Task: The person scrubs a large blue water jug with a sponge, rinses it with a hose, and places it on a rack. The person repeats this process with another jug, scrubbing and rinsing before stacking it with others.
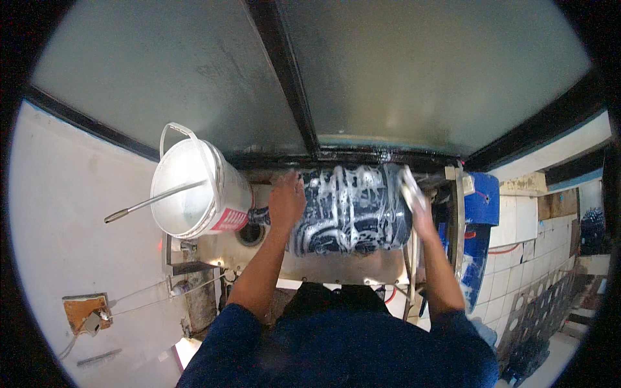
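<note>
A large water-cooler bottle (347, 213), dark and streaked with white suds, lies on its side on a metal worktop (310, 269). Its neck (259, 216) points left. My left hand (287, 201) rests on the shoulder of the bottle beside the neck, and its fingertips are partly hidden. At the base end on the right, my right hand (423, 216) holds a white pad (412, 188), perhaps a sponge or brush, against the bottle. That hand is blurred.
To the left stands a white plastic bucket (237, 182), its handle raised, with a metal rod (155, 201) across its mouth. A round opening (251, 234) lies below the neck. Frosted panels (436, 72) rise behind. A blue plastic container (480, 199) stands at right.
</note>
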`<action>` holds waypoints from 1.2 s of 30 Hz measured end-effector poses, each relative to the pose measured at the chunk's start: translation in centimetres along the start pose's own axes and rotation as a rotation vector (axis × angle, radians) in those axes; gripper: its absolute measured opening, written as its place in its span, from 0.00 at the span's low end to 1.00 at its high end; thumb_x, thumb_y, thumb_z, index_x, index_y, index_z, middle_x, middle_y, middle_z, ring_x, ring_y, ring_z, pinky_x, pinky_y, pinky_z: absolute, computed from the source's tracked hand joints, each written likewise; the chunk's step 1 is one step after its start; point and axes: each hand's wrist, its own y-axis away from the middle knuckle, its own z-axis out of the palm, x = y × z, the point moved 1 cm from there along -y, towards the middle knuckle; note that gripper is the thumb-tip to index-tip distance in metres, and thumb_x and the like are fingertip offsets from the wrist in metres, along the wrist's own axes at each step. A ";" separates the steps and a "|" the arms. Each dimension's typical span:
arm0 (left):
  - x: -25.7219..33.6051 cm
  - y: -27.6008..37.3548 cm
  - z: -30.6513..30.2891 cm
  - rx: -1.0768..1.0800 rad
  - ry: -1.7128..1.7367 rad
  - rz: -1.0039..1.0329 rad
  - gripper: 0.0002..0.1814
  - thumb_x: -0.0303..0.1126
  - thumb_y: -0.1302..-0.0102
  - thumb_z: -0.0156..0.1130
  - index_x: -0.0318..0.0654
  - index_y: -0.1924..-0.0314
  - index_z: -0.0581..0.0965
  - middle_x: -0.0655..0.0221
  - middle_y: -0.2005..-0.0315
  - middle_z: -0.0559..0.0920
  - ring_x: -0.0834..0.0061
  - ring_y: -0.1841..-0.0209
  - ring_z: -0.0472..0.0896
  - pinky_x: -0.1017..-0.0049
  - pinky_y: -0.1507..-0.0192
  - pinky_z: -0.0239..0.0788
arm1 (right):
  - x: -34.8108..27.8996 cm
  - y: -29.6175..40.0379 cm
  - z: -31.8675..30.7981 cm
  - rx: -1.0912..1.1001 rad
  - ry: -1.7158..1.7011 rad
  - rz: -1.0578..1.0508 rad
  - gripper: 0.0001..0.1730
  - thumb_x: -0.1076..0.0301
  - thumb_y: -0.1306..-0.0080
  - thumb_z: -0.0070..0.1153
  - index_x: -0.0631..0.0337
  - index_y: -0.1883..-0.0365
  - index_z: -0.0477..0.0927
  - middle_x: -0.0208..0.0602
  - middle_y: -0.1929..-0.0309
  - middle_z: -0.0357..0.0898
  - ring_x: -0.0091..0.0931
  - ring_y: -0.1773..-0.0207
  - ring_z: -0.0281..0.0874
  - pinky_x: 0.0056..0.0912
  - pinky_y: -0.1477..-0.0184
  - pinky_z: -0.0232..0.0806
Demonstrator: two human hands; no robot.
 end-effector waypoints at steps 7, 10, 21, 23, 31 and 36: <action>1.1 -1.6 -0.4 0.019 0.067 -0.010 0.21 0.37 0.25 0.52 0.35 0.39 0.80 0.54 0.40 0.82 0.48 0.41 0.80 0.54 0.40 0.74 | 21.0 -4.5 1.7 0.127 -0.955 0.795 0.23 0.54 0.23 0.49 0.62 0.44 0.82 0.37 0.52 0.87 0.33 0.48 0.82 0.39 0.41 0.73; 1.0 -1.2 -1.0 0.017 0.035 -0.009 0.20 0.35 0.26 0.53 0.35 0.40 0.81 0.53 0.41 0.82 0.48 0.42 0.81 0.56 0.39 0.74 | 24.7 8.0 4.4 0.270 -1.181 0.788 0.22 0.56 0.22 0.47 0.63 0.42 0.81 0.38 0.50 0.86 0.33 0.44 0.81 0.39 0.39 0.72; -1.9 2.6 -0.7 0.130 0.351 0.047 0.30 0.39 0.32 0.66 0.38 0.32 0.73 0.55 0.34 0.77 0.46 0.32 0.74 0.55 0.29 0.64 | -6.3 -3.4 5.1 0.418 0.887 0.477 0.29 0.46 0.24 0.48 0.59 0.39 0.81 0.57 0.46 0.84 0.51 0.43 0.82 0.53 0.41 0.73; -3.7 5.5 -1.2 0.192 0.419 0.234 0.38 0.41 0.33 0.68 0.38 0.27 0.67 0.53 0.32 0.74 0.43 0.31 0.72 0.54 0.28 0.61 | -7.9 -4.7 5.5 0.387 0.946 0.606 0.33 0.40 0.27 0.50 0.59 0.40 0.82 0.55 0.48 0.85 0.51 0.47 0.84 0.53 0.45 0.74; -16.2 7.2 -1.7 -0.517 -0.136 0.164 0.41 0.54 0.48 0.79 0.35 0.40 0.77 0.47 0.51 0.84 0.48 0.46 0.83 0.59 0.42 0.75 | -5.3 -0.3 6.0 0.542 0.942 0.064 0.34 0.46 0.32 0.63 0.63 0.37 0.79 0.55 0.43 0.83 0.50 0.44 0.82 0.50 0.44 0.74; -15.9 7.5 -4.8 -0.322 0.483 0.022 0.36 0.43 0.52 0.85 0.37 0.45 0.80 0.56 0.54 0.87 0.60 0.49 0.86 0.65 0.45 0.77 | -2.7 0.9 4.0 0.774 0.639 0.106 0.27 0.49 0.29 0.61 0.65 0.44 0.83 0.55 0.50 0.85 0.49 0.49 0.84 0.49 0.48 0.74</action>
